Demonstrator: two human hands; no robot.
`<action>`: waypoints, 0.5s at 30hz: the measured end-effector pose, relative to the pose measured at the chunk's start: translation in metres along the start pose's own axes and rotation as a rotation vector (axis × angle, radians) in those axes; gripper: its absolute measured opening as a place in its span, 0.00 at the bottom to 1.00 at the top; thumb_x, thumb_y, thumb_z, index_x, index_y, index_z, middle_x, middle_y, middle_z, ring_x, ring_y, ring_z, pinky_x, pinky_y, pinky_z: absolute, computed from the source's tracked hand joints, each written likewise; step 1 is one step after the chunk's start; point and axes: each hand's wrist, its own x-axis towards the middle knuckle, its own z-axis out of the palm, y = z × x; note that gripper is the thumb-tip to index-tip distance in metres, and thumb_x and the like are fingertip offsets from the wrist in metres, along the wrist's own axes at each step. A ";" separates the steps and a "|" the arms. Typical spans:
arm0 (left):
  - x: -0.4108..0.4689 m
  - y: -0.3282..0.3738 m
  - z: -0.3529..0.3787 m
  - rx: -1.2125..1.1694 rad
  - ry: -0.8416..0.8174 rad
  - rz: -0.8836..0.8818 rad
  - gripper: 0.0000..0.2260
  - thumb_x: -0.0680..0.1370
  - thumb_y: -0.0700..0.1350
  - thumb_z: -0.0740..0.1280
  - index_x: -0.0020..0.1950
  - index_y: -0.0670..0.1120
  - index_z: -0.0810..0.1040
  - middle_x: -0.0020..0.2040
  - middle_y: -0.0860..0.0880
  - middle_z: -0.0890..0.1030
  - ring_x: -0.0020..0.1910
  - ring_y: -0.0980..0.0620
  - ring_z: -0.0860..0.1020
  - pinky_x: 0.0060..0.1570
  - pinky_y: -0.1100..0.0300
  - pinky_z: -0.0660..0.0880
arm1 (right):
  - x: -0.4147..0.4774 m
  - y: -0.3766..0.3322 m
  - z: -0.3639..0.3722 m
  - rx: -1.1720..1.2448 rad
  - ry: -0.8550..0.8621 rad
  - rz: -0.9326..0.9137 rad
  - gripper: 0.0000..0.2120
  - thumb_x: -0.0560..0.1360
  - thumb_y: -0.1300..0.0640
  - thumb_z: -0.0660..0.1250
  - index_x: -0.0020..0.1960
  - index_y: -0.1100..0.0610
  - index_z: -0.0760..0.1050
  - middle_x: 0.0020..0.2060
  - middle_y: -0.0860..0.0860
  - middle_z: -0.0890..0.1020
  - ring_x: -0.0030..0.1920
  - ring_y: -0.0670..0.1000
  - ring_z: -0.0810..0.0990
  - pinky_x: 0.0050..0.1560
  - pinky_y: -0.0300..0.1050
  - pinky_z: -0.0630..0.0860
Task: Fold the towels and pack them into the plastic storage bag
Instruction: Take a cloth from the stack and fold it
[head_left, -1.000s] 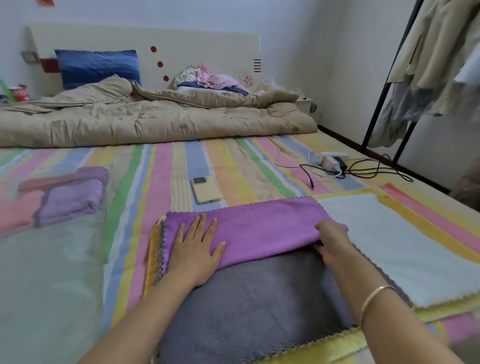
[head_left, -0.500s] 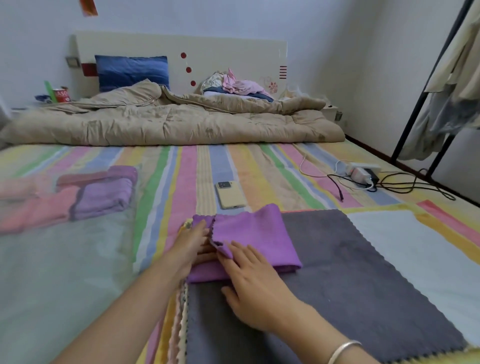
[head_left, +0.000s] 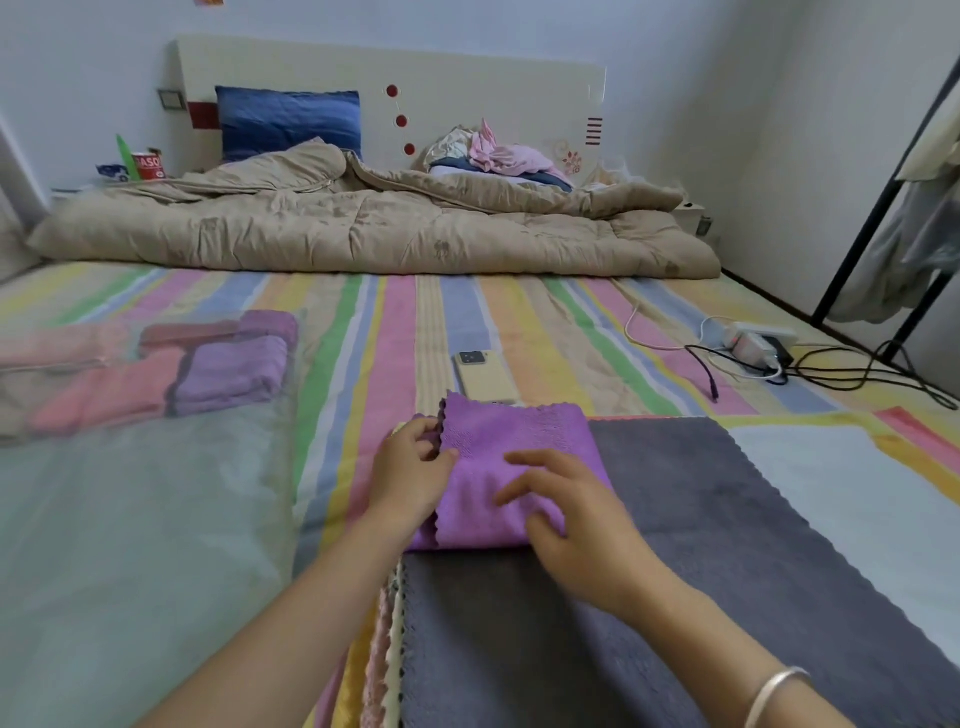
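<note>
Since half a second ago the right hand (head_left: 561, 514) has slid onto the folded purple towel (head_left: 524, 431) and lies there with fingers loosely spread, pressing; the left hand (head_left: 415, 467) pinches the towel's scalloped left edge; the towel sits on a grey towel (head_left: 701, 519) at frame centre, its longer side seeming to run up the frame; the bag (head_left: 130, 545), with folded towels (head_left: 228, 364) inside at upper left, lies left of both hands, so the left hand is nearer for the carry across.
</note>
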 end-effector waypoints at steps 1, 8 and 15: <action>0.000 0.000 -0.003 0.011 0.000 0.004 0.15 0.74 0.38 0.71 0.60 0.45 0.77 0.53 0.45 0.81 0.48 0.53 0.79 0.52 0.60 0.74 | 0.003 0.004 -0.002 -0.037 0.037 0.009 0.20 0.66 0.59 0.56 0.51 0.46 0.80 0.64 0.43 0.74 0.65 0.45 0.72 0.63 0.43 0.70; 0.004 -0.008 -0.017 -0.011 -0.007 -0.111 0.13 0.75 0.40 0.69 0.59 0.45 0.75 0.53 0.45 0.83 0.51 0.47 0.81 0.54 0.49 0.78 | 0.012 0.024 -0.003 -0.465 -0.107 0.188 0.39 0.69 0.36 0.35 0.77 0.46 0.57 0.78 0.48 0.52 0.78 0.50 0.47 0.76 0.48 0.42; -0.001 0.002 -0.016 0.227 0.005 -0.054 0.22 0.76 0.41 0.68 0.68 0.45 0.66 0.56 0.47 0.77 0.55 0.47 0.77 0.51 0.56 0.73 | 0.007 0.044 0.008 -0.553 -0.229 0.292 0.40 0.69 0.34 0.30 0.79 0.47 0.42 0.78 0.48 0.41 0.78 0.50 0.39 0.76 0.50 0.40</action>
